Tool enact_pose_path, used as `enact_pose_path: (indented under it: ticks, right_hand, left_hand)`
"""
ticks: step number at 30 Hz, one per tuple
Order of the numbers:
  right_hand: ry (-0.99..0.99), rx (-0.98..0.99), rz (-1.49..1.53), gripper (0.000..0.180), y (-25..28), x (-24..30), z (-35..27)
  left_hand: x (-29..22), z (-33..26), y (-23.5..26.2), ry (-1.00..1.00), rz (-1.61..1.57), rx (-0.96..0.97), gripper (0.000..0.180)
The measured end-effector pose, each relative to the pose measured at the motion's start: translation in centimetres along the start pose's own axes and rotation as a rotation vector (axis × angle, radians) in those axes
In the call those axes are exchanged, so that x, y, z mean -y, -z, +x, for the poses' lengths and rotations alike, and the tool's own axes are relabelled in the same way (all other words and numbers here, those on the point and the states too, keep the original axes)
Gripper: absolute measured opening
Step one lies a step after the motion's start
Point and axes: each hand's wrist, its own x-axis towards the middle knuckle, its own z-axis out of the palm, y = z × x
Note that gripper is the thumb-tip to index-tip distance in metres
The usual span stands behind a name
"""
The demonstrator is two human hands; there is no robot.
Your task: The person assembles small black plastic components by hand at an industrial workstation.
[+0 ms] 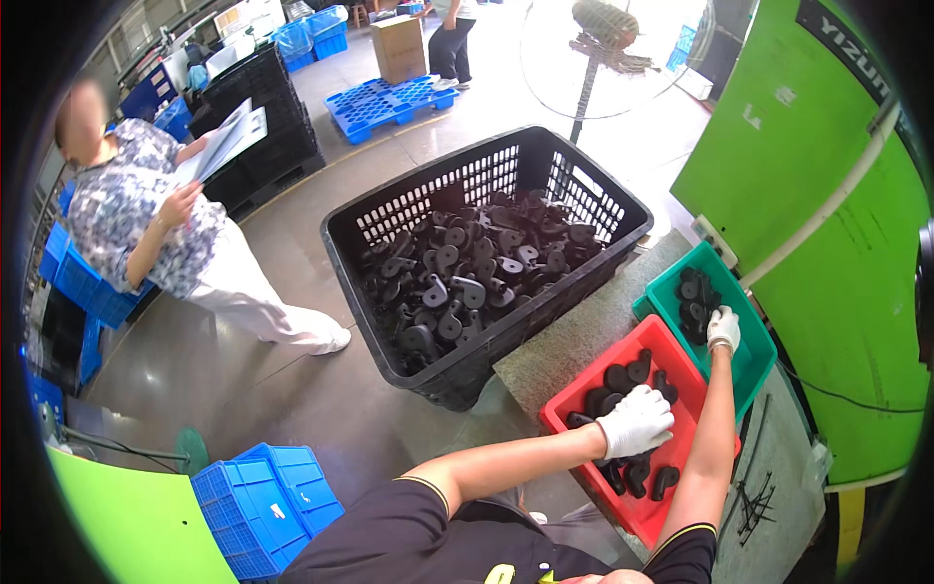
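Observation:
My left hand (637, 422), in a white glove, is over the red bin (696, 414) among black hook-shaped plastic parts (665, 482). Its fingers curl downward, and whatever they hold is hidden beneath the glove. Farther to the right, my right hand (724, 330), gloved in white too, reaches into the green bin (747, 362). The fingers are bent together at the edge of a pile of black plastic parts (695, 297); I cannot make out what is between them. Both bins sit side by side on a grey worktop, the green one partly behind the red.
A large black crate (438, 378) full of similar parts stands beyond the worktop (555, 355). Thin dark rods (754, 506) lie right of the red bin. Green machine panels (808, 195) border the right. At left, a person (146, 209) holds papers; blue crates (268, 506) stand lower left.

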Motion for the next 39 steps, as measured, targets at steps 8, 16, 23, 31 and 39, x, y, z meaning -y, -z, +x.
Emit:
enact_pose_path:
  ticks: [8, 16, 23, 31, 39]
  right_hand:
    - [0.167, -0.008, -0.455, 0.027, 0.6, 2.8, 0.1]
    - [-0.075, 0.079, -0.233, 0.034, 0.5, 3.0, -0.1]
    - [0.054, 0.084, -0.239, 0.021, 0.7, 2.4, 0.2]
    - [0.208, -0.03, -0.251, 0.008, 2.7, -1.4, 0.4]
    - [0.298, 0.113, 0.116, 0.026, 3.8, -3.3, -1.4]
  left_hand:
    - [-0.3, 0.0, 0.1, -0.002, -0.011, 0.006, 0.02]
    - [-0.2, 0.0, -0.2, 0.001, 0.009, 0.002, 0.02]
    - [0.0, -0.2, -0.3, 0.008, 0.021, 0.0, 0.02]
    - [-0.2, -0.2, -0.2, 0.012, 0.035, -0.004, 0.02]
    - [-0.1, 0.8, 2.0, 0.055, 0.044, 0.153, 0.023]
